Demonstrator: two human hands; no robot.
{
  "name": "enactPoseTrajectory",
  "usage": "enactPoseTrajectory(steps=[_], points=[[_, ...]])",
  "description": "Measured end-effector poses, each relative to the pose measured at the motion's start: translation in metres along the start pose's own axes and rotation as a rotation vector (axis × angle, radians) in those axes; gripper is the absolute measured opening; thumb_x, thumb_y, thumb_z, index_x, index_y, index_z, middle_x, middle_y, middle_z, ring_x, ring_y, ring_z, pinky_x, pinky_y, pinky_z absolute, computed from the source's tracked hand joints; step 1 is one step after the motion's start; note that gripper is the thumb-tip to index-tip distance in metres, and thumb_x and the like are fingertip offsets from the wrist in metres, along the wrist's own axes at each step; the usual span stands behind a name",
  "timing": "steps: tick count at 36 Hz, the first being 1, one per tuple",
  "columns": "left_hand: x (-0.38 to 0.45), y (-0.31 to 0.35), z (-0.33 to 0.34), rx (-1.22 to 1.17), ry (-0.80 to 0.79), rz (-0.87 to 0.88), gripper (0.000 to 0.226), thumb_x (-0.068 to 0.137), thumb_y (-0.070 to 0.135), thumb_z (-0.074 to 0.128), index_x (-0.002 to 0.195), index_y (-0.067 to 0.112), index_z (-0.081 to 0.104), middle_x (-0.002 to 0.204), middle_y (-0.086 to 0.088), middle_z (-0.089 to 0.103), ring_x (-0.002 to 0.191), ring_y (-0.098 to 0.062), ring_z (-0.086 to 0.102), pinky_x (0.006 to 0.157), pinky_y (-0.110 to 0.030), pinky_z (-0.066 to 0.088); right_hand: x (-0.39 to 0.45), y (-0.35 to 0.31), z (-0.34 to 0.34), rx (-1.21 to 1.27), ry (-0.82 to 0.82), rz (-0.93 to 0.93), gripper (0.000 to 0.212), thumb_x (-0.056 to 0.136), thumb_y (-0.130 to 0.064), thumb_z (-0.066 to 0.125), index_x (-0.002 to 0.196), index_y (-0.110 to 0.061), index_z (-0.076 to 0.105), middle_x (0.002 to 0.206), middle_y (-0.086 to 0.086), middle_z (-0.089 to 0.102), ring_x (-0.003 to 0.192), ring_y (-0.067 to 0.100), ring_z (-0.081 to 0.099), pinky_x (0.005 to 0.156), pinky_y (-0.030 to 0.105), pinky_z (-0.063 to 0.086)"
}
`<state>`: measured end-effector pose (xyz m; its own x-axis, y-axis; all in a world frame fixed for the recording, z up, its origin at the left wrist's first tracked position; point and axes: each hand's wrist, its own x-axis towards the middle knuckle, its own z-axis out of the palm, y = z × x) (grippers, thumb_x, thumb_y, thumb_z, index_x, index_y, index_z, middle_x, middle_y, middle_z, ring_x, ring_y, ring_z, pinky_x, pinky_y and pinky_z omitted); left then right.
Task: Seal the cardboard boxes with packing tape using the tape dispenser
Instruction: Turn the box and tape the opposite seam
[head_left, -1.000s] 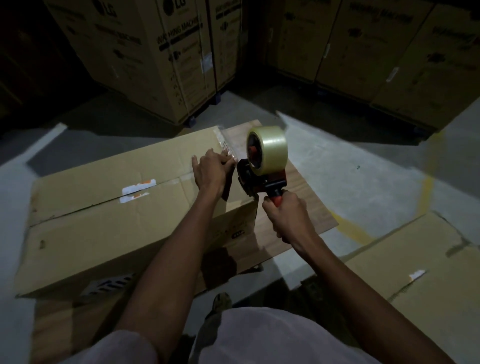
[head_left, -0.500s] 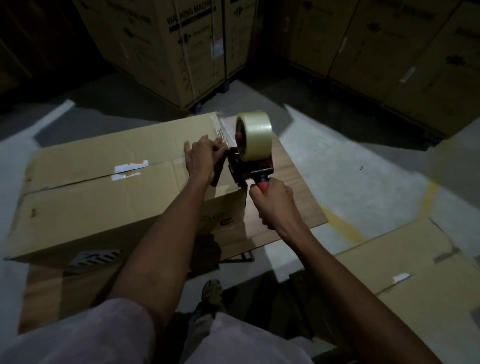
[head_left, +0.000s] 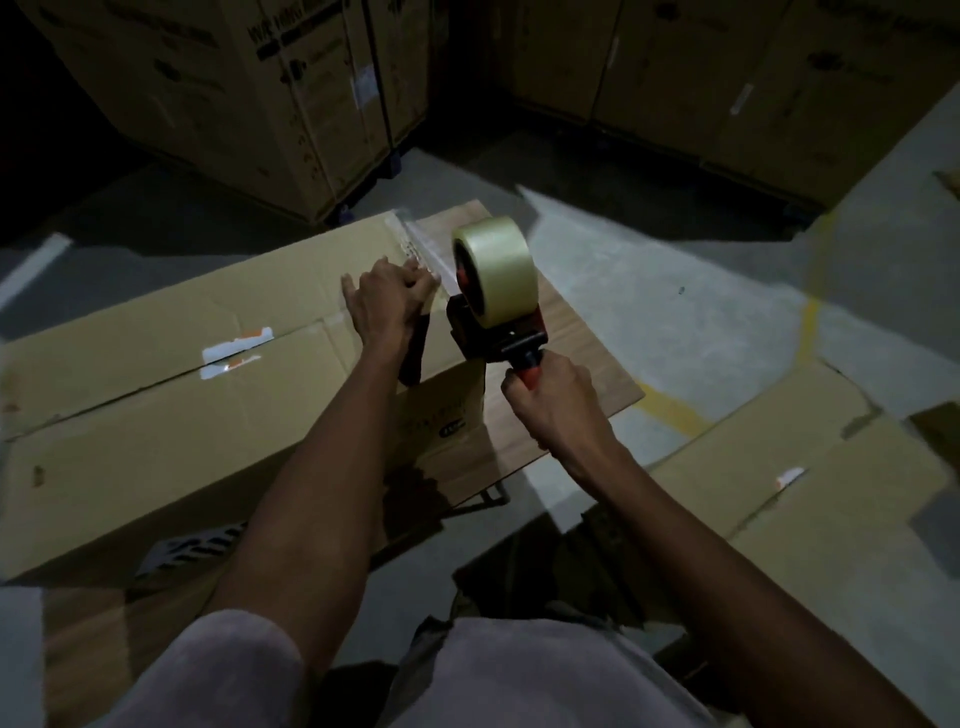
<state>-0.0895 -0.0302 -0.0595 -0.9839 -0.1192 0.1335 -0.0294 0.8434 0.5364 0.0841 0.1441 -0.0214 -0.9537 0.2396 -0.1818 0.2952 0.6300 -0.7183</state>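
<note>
Fingers of my right hand (head_left: 553, 397) hold the red tape dispenser (head_left: 496, 332); left hand (head_left: 387, 301) presses clear tape onto the brown cardboard box (head_left: 156, 415). Pulling crooked could wrinkle it.

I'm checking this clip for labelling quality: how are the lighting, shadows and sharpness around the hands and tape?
Head view: dim overall, with a brighter patch on the concrete floor; both arms throw dark shadows onto the cardboard box; the tape roll catches the light and reads clearly; the left hand and right hand look slightly soft; the stacked cartons behind are murky, their print blurred; wide-angle bending shows at the edges.
</note>
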Motion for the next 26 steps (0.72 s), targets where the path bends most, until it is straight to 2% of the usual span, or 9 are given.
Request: enactPoseTrajectory(steps=[5, 7, 9, 13, 18, 20, 22, 24, 26], points=[[-0.003, 0.0, -0.001, 0.037, -0.02, 0.049, 0.036, 0.097, 0.049, 0.058, 0.115, 0.023, 0.078, 0.123, -0.013, 0.069, 0.116, -0.029, 0.061, 0.116, -0.051, 0.025, -0.003, 0.0, 0.005, 0.001, 0.037, 0.013, 0.023, 0.09, -0.038, 0.058, 0.091, -0.015, 0.062, 0.08, 0.01, 0.064, 0.069, 0.032, 0.064, 0.062, 0.054, 0.061], [-0.005, 0.003, -0.002, 0.009, -0.025, 0.097, 0.033, 0.095, 0.047, 0.063, 0.106, 0.02, 0.08, 0.111, -0.014, 0.071, 0.105, -0.031, 0.063, 0.109, -0.049, 0.034, -0.006, 0.0, 0.007, 0.016, 0.045, 0.019, 0.024, 0.09, -0.039, 0.058, 0.091, -0.015, 0.062, 0.079, 0.011, 0.064, 0.069, 0.033, 0.065, 0.061, 0.054, 0.061], [-0.008, 0.004, -0.004, 0.014, -0.022, 0.135, 0.035, 0.093, 0.047, 0.067, 0.106, 0.017, 0.08, 0.112, -0.014, 0.071, 0.097, -0.032, 0.065, 0.102, -0.043, 0.038, -0.007, -0.001, 0.008, 0.035, 0.05, 0.031, 0.024, 0.09, -0.038, 0.059, 0.092, -0.014, 0.063, 0.08, 0.013, 0.065, 0.07, 0.036, 0.066, 0.062, 0.054, 0.061], [-0.013, 0.006, -0.008, 0.041, -0.052, 0.187, 0.034, 0.094, 0.045, 0.068, 0.113, 0.019, 0.078, 0.123, -0.008, 0.069, 0.099, -0.031, 0.064, 0.099, -0.041, 0.041, -0.01, -0.001, 0.009, 0.061, 0.051, 0.029, 0.024, 0.09, -0.038, 0.058, 0.089, -0.014, 0.062, 0.078, 0.012, 0.065, 0.068, 0.034, 0.065, 0.061, 0.055, 0.061], [-0.026, 0.008, -0.007, -0.068, -0.013, 0.083, 0.023, 0.095, 0.037, 0.068, 0.104, 0.018, 0.079, 0.108, -0.004, 0.075, 0.1, -0.021, 0.067, 0.081, -0.025, 0.034, -0.009, 0.003, 0.005, 0.063, 0.022, 0.016, 0.026, 0.09, -0.039, 0.057, 0.087, -0.013, 0.062, 0.077, 0.013, 0.066, 0.067, 0.035, 0.066, 0.062, 0.055, 0.061], [-0.037, 0.011, -0.006, -0.144, 0.033, 0.035, 0.017, 0.095, 0.03, 0.068, 0.096, 0.016, 0.077, 0.107, -0.004, 0.076, 0.105, -0.021, 0.067, 0.093, -0.029, 0.039, -0.008, 0.005, 0.002, 0.061, 0.003, 0.008, 0.025, 0.09, -0.039, 0.056, 0.086, -0.014, 0.061, 0.077, 0.014, 0.066, 0.068, 0.037, 0.066, 0.062, 0.056, 0.061], [-0.041, 0.017, -0.007, -0.22, 0.031, -0.026, 0.009, 0.096, 0.024, 0.066, 0.088, 0.021, 0.065, 0.111, -0.004, 0.075, 0.108, -0.019, 0.065, 0.113, -0.044, 0.035, -0.007, 0.006, -0.001, 0.062, -0.01, -0.001, 0.026, 0.09, -0.038, 0.056, 0.083, -0.014, 0.06, 0.076, 0.013, 0.066, 0.068, 0.036, 0.066, 0.062, 0.056, 0.061], [-0.037, 0.02, -0.006, -0.319, 0.013, -0.099, 0.013, 0.096, 0.024, 0.065, 0.088, 0.023, 0.054, 0.112, 0.001, 0.075, 0.102, -0.005, 0.061, 0.117, -0.049, 0.031, -0.004, 0.007, -0.003, 0.059, -0.019, -0.008, 0.026, 0.091, -0.038, 0.056, 0.082, -0.014, 0.059, 0.076, 0.013, 0.065, 0.067, 0.035, 0.066, 0.061, 0.055, 0.061], [-0.034, 0.02, -0.006, -0.519, -0.028, -0.183, 0.016, 0.087, 0.031, 0.063, 0.096, 0.018, 0.06, 0.115, -0.001, 0.075, 0.109, -0.004, 0.063, 0.118, -0.046, 0.033, -0.003, 0.008, -0.005, 0.056, -0.024, -0.006, 0.026, 0.093, -0.038, 0.057, 0.085, -0.014, 0.06, 0.077, 0.014, 0.065, 0.065, 0.035, 0.066, 0.056, 0.049, 0.061]])
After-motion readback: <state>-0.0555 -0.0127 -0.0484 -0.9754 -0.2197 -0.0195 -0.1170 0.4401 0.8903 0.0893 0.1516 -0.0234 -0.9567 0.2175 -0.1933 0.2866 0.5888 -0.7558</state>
